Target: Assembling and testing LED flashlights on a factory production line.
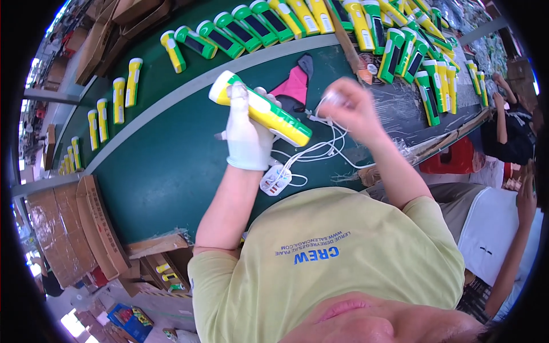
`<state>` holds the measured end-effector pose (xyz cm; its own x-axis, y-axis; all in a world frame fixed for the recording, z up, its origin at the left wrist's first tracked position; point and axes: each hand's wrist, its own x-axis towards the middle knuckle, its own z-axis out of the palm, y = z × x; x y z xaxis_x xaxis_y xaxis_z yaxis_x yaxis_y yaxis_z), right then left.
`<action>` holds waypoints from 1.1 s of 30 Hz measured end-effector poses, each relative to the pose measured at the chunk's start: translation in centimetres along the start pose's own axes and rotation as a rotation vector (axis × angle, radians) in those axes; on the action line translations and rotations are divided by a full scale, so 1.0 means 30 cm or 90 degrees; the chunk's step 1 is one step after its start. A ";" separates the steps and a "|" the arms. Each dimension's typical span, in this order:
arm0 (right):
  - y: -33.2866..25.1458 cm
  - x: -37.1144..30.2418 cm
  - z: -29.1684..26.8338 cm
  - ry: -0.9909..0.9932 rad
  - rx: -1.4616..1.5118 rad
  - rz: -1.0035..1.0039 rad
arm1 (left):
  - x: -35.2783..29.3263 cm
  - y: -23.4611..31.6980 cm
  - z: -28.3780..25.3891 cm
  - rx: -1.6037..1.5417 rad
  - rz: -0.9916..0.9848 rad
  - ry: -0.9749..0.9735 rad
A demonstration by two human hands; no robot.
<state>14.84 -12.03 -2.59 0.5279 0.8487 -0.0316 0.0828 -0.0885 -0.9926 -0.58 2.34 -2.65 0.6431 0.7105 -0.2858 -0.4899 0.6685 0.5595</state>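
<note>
My left hand [247, 128], in a white glove, is closed around a yellow and green flashlight [280, 121]. The flashlight is tilted, its white head up to the left and its green and yellow end down to the right. My bare right hand [350, 108] is smeared by motion, its fingers pinched around something small and whitish that I cannot make out. Just beneath it, white cables [320, 150] run in loops over the green table. They lead to a white power strip [275, 179] near my body. Behind the flashlight lies a pink and dark cloth [293, 86].
A row of green and yellow flashlights [229, 35] stretches along the conveyor [171, 97] beyond the table. More are piled on a board [394, 103] at the right. Cardboard boxes [68, 228] stand at the left; a co-worker [512, 126] is at the far right.
</note>
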 end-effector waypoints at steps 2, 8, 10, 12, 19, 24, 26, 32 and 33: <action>-0.016 -0.039 0.098 -0.043 -0.241 -0.263 | -0.002 -0.065 0.006 0.031 -0.005 -0.037; -0.127 0.071 -0.228 0.231 0.105 -0.139 | -0.041 -0.012 -0.022 0.417 0.104 -0.181; -0.142 0.052 -0.326 0.246 -0.171 -0.220 | -0.003 0.002 -0.051 0.440 0.097 -0.130; -0.099 0.022 -0.310 -0.021 -0.618 -0.105 | 0.049 0.010 -0.096 0.457 0.066 -0.091; -0.024 0.223 -0.934 0.473 -0.944 0.195 | 0.228 0.059 -0.216 0.477 0.018 0.015; 0.050 0.252 -1.152 0.536 -1.015 0.187 | 0.403 0.089 -0.265 0.964 0.283 -0.033; 0.048 0.235 -1.113 0.600 -0.987 0.109 | 0.455 0.096 -0.223 1.002 0.313 0.061; 0.010 0.105 -0.667 0.455 -0.682 -0.198 | 0.661 0.094 -0.151 0.683 0.140 0.212; 0.001 0.071 -0.603 0.425 -0.651 -0.209 | 0.683 0.076 -0.125 0.652 0.161 0.211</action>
<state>31.25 -19.67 -0.58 0.6564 0.5057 0.5598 0.7471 -0.5386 -0.3895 9.29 19.23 -10.15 0.3284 0.9271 -0.1807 0.2328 0.1060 0.9667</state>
